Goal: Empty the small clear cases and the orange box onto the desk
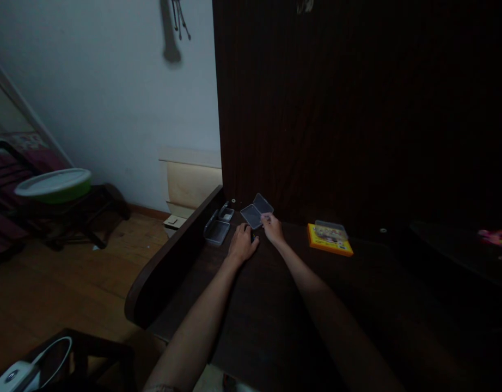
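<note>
Right hand [272, 227] pinching edge of hinged clear case [251, 216], just ahead of both hands; left hand [242, 243] palm-down over desk [271, 305], can't tell its grip; yellow box [331, 246] well right.

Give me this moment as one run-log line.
left hand: beside open clear box | right hand: at same box's edge | farther left: two more clear boxes | farther right: clear case on yellow box
</note>
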Motion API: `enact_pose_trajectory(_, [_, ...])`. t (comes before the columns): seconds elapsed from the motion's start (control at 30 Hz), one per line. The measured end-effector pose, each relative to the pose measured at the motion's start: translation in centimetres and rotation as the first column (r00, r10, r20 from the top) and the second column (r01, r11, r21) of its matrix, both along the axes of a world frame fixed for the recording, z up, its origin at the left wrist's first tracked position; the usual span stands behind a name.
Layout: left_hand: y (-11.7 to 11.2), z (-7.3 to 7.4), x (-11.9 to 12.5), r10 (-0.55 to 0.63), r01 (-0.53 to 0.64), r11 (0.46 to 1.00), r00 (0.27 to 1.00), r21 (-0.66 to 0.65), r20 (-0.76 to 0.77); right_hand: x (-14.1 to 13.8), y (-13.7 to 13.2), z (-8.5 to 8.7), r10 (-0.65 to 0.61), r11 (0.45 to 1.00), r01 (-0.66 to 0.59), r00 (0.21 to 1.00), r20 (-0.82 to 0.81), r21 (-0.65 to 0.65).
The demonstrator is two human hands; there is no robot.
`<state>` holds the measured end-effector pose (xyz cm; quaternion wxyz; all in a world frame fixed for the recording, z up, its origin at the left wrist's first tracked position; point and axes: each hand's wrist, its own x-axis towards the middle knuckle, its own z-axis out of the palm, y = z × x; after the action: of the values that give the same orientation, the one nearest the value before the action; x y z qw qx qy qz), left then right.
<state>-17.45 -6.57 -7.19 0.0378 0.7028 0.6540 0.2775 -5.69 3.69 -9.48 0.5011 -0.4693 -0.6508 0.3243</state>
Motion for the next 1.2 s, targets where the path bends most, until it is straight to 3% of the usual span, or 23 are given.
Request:
enact_pose_trajectory(0.5, [0.1, -0.1, 0.1, 0.037, -0.037, 0.999, 0.998, -0.010, -0.046, -1.5, 1.7, 0.5, -0.102, 0.988, 0.118, 0.982, 0.162, -0.095])
enact_pose_trajectory(0.7, [0.1, -0.1, 0.1, 0.031, -0.031, 1.000, 0.998, -0.005, -0.060, -1.9, 0.3, 0.0, -0.107, 0.982, 0.130, 0.981, 0.165, -0.135])
enact_pose_trajectory(0.83, [0.1, -0.1, 0.0, 0.024, -0.025, 1.000, 0.998, -0.007, -0.064, -1.2, -2.2, 0.2, -0.054, 0.990, 0.075, 0.985, 0.163, -0.123])
enact_pose_trajectory(1.0, [0.0, 0.2, -0.2, 0.016, -0.019, 0.999, 0.997, -0.037, -0.081, 3.2, -6.7, 1.4, 0.122, 0.992, -0.117, 0.975, 0.188, -0.037])
enact_pose_trajectory(1.07, [0.0, 0.3, -0.2, 0.008, -0.011, 0.999, 0.997, -0.039, -0.076, 6.5, -7.9, 2.6, 0.271, 0.948, -0.309, 0.911, 0.312, 0.077])
enact_pose_trajectory(1.13, [-0.1, 0.4, -0.2, 0.001, -0.003, 0.999, 0.998, -0.040, -0.068, 10.4, -8.3, 4.2, 0.249, 0.902, -0.381, 0.842, 0.478, 0.202])
enact_pose_trajectory(1.2, [-0.1, 0.4, -0.2, -0.011, 0.009, 0.999, 0.998, -0.041, -0.057, 14.4, -8.0, 5.9, 0.139, 0.910, -0.339, 0.794, 0.592, 0.240])
